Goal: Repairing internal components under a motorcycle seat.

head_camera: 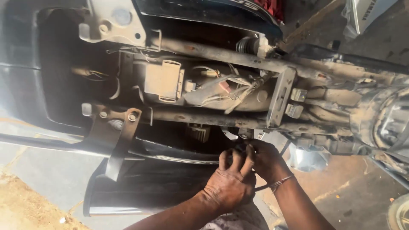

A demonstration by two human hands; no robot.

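Both my hands pressed together under the dusty motorcycle frame (221, 55), left hand (230, 181) with fingers curled around a small part I cannot make out, right hand (266, 159) closed beside it near a dark cable (283, 148), black panel (145, 183) below.
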